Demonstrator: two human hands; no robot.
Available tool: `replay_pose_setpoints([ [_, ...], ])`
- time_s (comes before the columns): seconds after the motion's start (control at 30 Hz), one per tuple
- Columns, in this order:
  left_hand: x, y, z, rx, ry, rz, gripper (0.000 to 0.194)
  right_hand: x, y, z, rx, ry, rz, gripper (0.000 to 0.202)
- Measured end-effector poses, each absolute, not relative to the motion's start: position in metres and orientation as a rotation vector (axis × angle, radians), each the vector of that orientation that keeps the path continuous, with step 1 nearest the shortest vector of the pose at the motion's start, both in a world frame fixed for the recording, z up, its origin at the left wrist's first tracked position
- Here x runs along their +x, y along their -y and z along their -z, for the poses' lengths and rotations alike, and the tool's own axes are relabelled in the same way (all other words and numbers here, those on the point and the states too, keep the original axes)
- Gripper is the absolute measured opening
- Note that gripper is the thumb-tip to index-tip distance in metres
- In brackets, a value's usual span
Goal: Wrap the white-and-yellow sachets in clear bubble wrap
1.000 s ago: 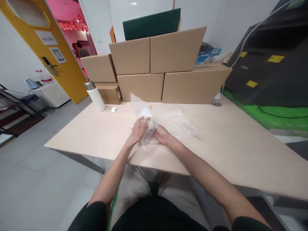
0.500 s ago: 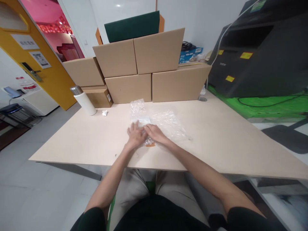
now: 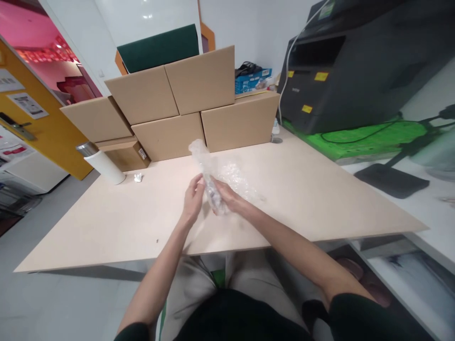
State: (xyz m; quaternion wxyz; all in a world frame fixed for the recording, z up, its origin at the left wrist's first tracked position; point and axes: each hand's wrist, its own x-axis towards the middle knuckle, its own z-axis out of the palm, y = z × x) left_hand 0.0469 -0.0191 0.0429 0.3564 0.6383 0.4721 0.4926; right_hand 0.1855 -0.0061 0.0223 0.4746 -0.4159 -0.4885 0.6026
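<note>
Between my two hands a bundle of clear bubble wrap (image 3: 213, 192) is raised on its edge above the table. My right hand (image 3: 227, 195) is closed around its right side. On the left side, my left hand (image 3: 194, 193) has its fingers bent against the wrap near the upper part. Something inside the bundle shows only faintly, and I cannot make out what it is. A loose end of the wrap stands up beyond my hands. Another clear plastic sheet (image 3: 238, 177) lies crumpled on the table, just beyond my right hand.
Stacked cardboard boxes (image 3: 167, 137) line the table's back edge. At the left stand a white bottle (image 3: 106, 166) with a steel cap and a small crumpled white scrap (image 3: 138, 177). A large dark printer (image 3: 320, 80) rests on a green surface (image 3: 341, 142) to the right.
My hands were pressing the wrap flat on the table; now they hold the bundle tilted up between them. My view has swung to the right.
</note>
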Motion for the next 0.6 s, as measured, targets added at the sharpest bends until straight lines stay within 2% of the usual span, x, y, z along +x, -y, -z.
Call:
replay_pose_setpoints([
  [0.07,0.069,0.015,-0.038,1.86,-1.188,-1.184,0.052,0.201,0.009,-0.02,-1.007,1.09,-1.508,0.051],
  [0.13,0.088,0.013,-0.03,2.078,-1.26,-1.036,0.053,0.222,0.012,-0.017,-1.061,1.079,-1.403,0.042],
  [0.27,0.111,0.014,-0.016,2.356,-1.429,-0.662,0.053,0.266,0.014,-0.009,-1.346,1.315,-0.84,0.015],
  [0.37,0.119,0.018,-0.01,2.477,-1.475,-0.541,0.053,0.285,0.009,-0.006,-1.518,1.427,-0.503,0.022],
  [0.47,0.121,0.021,-0.007,2.521,-1.495,-0.521,0.052,0.285,-0.001,-0.007,-1.594,1.359,-0.559,0.019],
  [0.6,0.118,0.02,-0.004,2.502,-1.487,-0.549,0.053,0.273,-0.02,-0.012,-1.476,1.16,-0.982,0.019],
])
